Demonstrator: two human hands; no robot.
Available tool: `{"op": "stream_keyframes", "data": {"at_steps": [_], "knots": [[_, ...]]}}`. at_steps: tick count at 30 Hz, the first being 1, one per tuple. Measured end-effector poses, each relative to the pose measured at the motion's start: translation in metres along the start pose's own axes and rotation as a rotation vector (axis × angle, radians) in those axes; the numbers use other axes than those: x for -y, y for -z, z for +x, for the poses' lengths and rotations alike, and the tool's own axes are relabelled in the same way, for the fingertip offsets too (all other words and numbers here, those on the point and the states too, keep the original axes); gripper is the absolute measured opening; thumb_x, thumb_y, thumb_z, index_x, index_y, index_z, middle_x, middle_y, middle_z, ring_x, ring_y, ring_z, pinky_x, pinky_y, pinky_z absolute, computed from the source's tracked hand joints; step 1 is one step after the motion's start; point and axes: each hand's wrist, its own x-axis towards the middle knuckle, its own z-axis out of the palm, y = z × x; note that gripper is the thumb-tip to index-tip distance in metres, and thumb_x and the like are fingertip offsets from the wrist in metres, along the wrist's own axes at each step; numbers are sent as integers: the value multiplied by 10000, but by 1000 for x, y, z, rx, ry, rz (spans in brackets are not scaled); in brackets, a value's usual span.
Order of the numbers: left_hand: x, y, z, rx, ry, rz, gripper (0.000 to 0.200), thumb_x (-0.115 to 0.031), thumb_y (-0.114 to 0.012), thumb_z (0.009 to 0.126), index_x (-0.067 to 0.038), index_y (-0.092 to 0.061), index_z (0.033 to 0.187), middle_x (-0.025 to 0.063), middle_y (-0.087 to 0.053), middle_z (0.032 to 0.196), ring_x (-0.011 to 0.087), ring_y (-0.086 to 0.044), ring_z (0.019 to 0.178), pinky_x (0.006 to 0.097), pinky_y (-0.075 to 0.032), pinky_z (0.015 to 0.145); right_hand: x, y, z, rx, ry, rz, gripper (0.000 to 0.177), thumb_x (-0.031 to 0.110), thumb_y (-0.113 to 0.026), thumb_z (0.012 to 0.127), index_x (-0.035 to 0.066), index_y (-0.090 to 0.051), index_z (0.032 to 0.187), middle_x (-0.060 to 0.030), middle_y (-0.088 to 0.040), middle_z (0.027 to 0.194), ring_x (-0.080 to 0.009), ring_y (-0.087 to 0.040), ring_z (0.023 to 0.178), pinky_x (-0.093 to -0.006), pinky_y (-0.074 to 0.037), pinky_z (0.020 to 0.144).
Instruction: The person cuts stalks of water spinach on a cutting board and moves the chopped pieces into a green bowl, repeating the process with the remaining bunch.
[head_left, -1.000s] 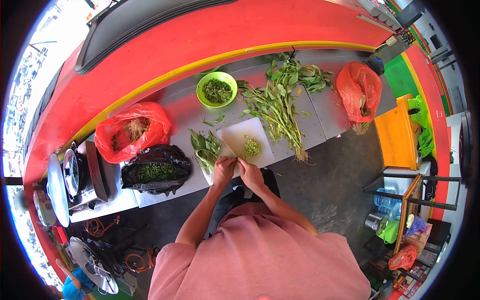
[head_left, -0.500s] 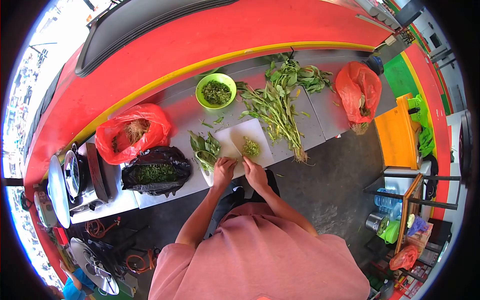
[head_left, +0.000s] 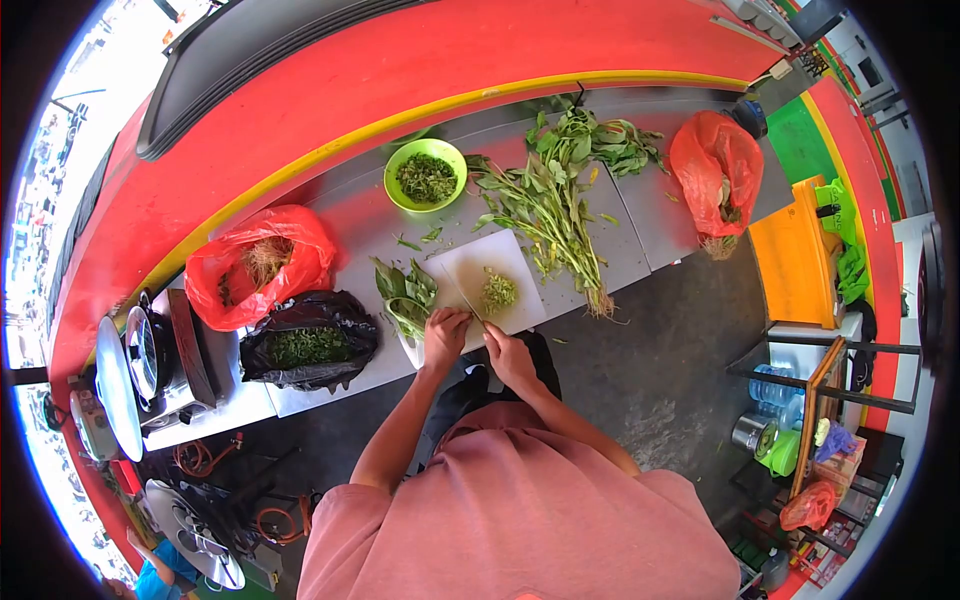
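Note:
My left hand [head_left: 445,335] has its fingers closed over the stems of a small bunch of leafy greens [head_left: 408,292] at the left side of the white cutting board [head_left: 497,250]. The knife [head_left: 464,296] is in my right hand [head_left: 509,358], its thin blade pointing away from me over the board, close to my left fingertips. Right of the blade lies a small heap of chopped green stems [head_left: 499,292]. Beyond the board stands a lime-green bowl [head_left: 399,198] holding cut greens. To the right, a large bunch of leafy greens [head_left: 553,205] lies with its roots toward me.
A red plastic bag [head_left: 212,280] with roots and a black plastic bag [head_left: 362,345] of cut greens sit at left, beside a lidded pot [head_left: 143,345]. Another red bag [head_left: 715,165] is at far right. The metal counter [head_left: 630,255] ends near my body. An orange piece of furniture [head_left: 790,255] stands right.
The view has shifted slightly, moving the counter things a little left and up. Both hands stay at the board with the knife and greens; the blade's position differs only slightly.

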Motion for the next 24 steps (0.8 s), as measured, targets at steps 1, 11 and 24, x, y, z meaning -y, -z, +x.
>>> {"op": "stream_keyframes", "data": {"at_steps": [1, 11, 24], "knots": [[1, 0, 0, 0, 0, 0, 119, -47, -754, 803, -47, -771, 921, 98, -701, 906, 308, -643, 852, 419, -502, 785, -1, -1, 0, -4, 18, -7, 321, 290, -558, 1019, 113, -650, 1269, -249, -699, 864, -435, -686, 813, -518, -551, 686], [-2, 7, -2, 55, -89, 64, 162, -31, -732, 797, -50, -763, 955, 79, -681, 947, 300, -628, 894, 416, -501, 794, 5, -9, 24, -39, 99, -66, 315, 279, -569, 1008, 110, -656, 1259, -249, -701, 878, -440, -683, 801, -508, -554, 670], [0, 5, 0, 41, 17, -22, 139, -22, -760, 783, -28, -764, 922, 113, -692, 899, 318, -638, 868, 413, -516, 789, 8, -11, 26, -13, 82, -122, 322, 291, -563, 1012, 141, -648, 1284, -238, -708, 871, -433, -692, 787, -524, -554, 659]]}}
